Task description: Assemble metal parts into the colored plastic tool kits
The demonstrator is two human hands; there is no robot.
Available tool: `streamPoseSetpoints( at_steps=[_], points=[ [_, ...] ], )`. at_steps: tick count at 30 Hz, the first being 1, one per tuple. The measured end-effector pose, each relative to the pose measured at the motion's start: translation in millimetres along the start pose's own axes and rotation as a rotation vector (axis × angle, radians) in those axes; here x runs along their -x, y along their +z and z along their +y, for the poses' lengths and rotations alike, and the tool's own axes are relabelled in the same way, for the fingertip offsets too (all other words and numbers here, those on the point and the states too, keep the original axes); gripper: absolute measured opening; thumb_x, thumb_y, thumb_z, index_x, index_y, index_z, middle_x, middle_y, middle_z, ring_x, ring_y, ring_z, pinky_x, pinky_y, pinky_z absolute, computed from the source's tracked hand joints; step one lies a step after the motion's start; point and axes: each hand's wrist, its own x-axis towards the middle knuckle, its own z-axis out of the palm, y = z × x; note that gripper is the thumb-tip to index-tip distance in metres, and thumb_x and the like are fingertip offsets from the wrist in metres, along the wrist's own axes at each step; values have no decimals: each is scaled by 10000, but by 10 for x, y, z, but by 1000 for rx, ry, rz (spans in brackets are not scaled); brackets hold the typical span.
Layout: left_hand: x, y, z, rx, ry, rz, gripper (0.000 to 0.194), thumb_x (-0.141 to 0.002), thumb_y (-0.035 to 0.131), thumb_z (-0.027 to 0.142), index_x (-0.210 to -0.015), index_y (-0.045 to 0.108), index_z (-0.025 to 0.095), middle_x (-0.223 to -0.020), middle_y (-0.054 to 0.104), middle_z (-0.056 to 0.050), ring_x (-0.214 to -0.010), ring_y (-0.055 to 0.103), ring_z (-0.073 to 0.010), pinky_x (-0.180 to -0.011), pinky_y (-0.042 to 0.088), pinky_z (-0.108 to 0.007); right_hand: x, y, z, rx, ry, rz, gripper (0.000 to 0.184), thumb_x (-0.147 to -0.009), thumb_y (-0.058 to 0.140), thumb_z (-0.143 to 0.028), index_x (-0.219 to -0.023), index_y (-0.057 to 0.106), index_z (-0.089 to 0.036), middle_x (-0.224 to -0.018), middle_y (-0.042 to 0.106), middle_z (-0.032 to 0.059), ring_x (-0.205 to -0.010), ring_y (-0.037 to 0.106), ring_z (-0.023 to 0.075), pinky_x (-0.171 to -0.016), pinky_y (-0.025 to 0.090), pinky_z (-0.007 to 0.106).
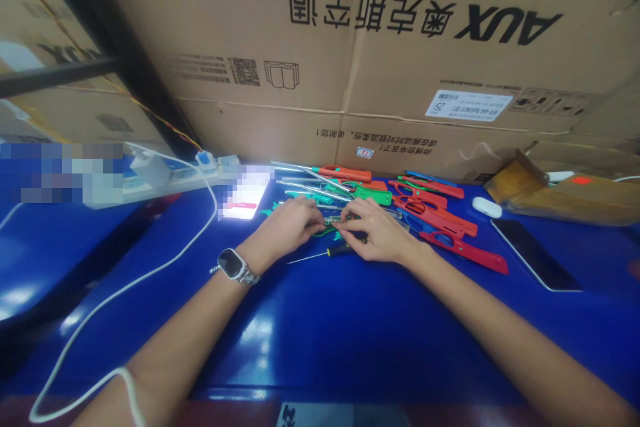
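My left hand and my right hand meet over the blue table, both with fingers pinched on a small green plastic piece between them. A thin screwdriver with a black and yellow handle lies just in front of the hands. Behind them is a pile of green tools and red tools with long metal rods. I wear a watch on the left wrist.
A big cardboard box stands as a wall behind the table. A lit phone lies left of the pile, a dark phone to the right. A power strip with a white cable is at the left. A white earbud case sits right.
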Motion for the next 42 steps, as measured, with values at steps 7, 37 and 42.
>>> streamPoseSetpoints(
  at_steps=[7, 37, 42],
  points=[
    [8, 3, -17, 32, -9, 2, 138, -913, 615, 230, -901, 748, 196, -880, 658, -61, -889, 586, -221, -717, 424, -309, -11, -4, -27, 25, 32, -62, 228, -945, 536, -246, -874, 746, -192, -892, 617, 60, -872, 543, 195, -782, 374, 367],
    [134, -70, 526, -316, -50, -136, 288, -888, 473, 178, -1042, 709, 122, -1054, 622, -139, -997, 585, -288, -878, 489, -436, -89, -26, 140, -26, 152, -19, 286, -916, 637, -291, -1181, 690, -196, -987, 616, 79, -935, 566, 210, -815, 424, 339],
    [136, -87, 515, -306, -69, -164, 298, -887, 479, 176, -1069, 710, 131, -1055, 622, -140, -979, 592, -277, -874, 492, -431, -78, 11, 262, 33, 53, -95, 171, -914, 654, -252, -1052, 749, -224, -936, 637, 57, -898, 575, 193, -767, 401, 323]
  ],
)
